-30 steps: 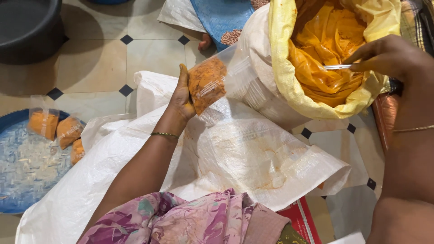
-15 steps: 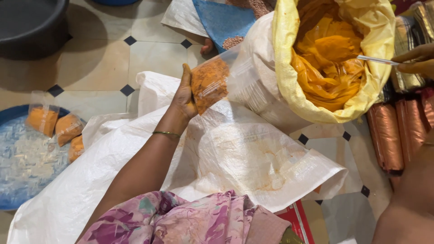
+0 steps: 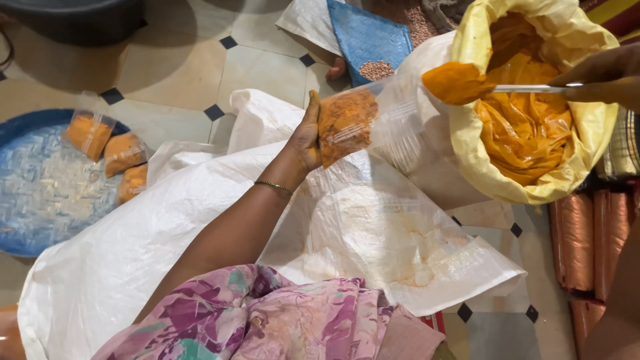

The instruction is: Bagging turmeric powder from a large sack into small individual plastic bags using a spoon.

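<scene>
My left hand (image 3: 308,137) grips a clear plastic pouch (image 3: 365,121) partly filled with orange powder, its open mouth turned right. My right hand (image 3: 608,77), at the right edge, holds a thin white-handled spoon (image 3: 467,85) heaped with orange powder. The loaded spoon hangs just beside the pouch's mouth, over the rim of a yellow bag (image 3: 567,53) full of the same orange powder (image 3: 527,127).
A white woven sack (image 3: 373,233) lies spread on the tiled floor beneath my arms. A blue tray (image 3: 40,193) at left holds three filled pouches (image 3: 113,155). A dark tub (image 3: 73,20) stands top left. Copper-coloured rolls (image 3: 587,233) lie at right. A blue sheet with grains (image 3: 370,43) lies behind.
My right hand lifted the spoon out of the yellow bag, now heaped with powder, and carried it left toward the pouch mouth. The left hand kept the pouch in place.
</scene>
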